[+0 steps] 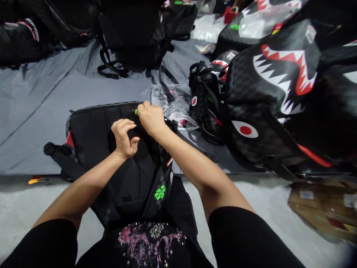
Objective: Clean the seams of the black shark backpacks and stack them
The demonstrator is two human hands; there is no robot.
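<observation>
A black backpack (pixel 89 130) lies with its padded strap side up, at the table's front edge and against my body. My right hand (pixel 150 116) is closed at its upper right part, by a small green piece (pixel 136 111); what the fingers hold is hidden. Above the middle of the backpack is my left hand (pixel 124 139), its thumb and fingers apart and nothing between them. One shoulder strap (pixel 159 188) bears a green print, and the other strap (pixel 60 154) sticks out at the left.
Black backpacks with shark-mouth prints (pixel 245 89) crowd the right side. More dark bags (pixel 131 33) stand along the back. Clear plastic packaging (pixel 178 106) lies beyond my right hand on the grey table cover (pixel 41 93). A brown carton (pixel 320 208) is on the floor at right.
</observation>
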